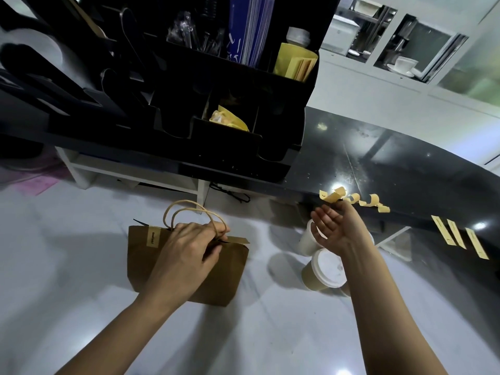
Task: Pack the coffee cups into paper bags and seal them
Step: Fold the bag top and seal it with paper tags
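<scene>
A brown paper bag (224, 272) with twine handles stands on the white counter, one yellow sticker (153, 237) over its folded top at the left. My left hand (189, 250) pinches the bag's top closed by the handles. My right hand (334, 226) is raised to the black ledge, its fingertips on a curled yellow sticker strip (334, 196). Below that hand stand two lidded coffee cups: a white one (307, 240) and a brown one (324, 270).
More curled backing strips (370, 203) and three flat yellow stickers (460, 236) lie along the black ledge (392, 171). A black organizer (216, 104) with bags, napkins and cutlery rises behind the bag.
</scene>
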### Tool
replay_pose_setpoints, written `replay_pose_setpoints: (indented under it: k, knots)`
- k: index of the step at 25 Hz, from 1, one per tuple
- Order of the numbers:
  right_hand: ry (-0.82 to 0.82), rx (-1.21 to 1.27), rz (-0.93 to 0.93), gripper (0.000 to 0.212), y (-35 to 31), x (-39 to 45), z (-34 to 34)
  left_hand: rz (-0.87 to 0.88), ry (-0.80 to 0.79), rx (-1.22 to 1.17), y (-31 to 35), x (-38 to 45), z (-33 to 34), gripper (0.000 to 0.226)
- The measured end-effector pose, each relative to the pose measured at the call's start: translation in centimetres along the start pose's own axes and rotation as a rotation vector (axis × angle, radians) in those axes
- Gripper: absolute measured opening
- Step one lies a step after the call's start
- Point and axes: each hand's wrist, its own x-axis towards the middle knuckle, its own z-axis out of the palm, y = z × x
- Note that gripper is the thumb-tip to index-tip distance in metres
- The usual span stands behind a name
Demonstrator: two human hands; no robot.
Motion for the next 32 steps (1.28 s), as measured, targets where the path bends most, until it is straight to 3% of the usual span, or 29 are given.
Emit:
replay_pose_setpoints:
  k: [7,25,32]
  knots:
    - [0.015,-0.048,-0.077,0.007,0.0,-0.4,0.6,0.012,0.0,0.0,-0.3,0.0,0.2,0.04]
    - [0.001,0.228,-0.006,0.015,-0.1,-0.5,1.4,-0.017,-0.026,-0.005,-0.3,0.4,-0.1,0.033]
    - [0.002,-0.009,-0.146,0.007,1.9,-2.4,0.1,-0.03,-0.042,-0.004,-0.2,0.4,-0.1,0.032]
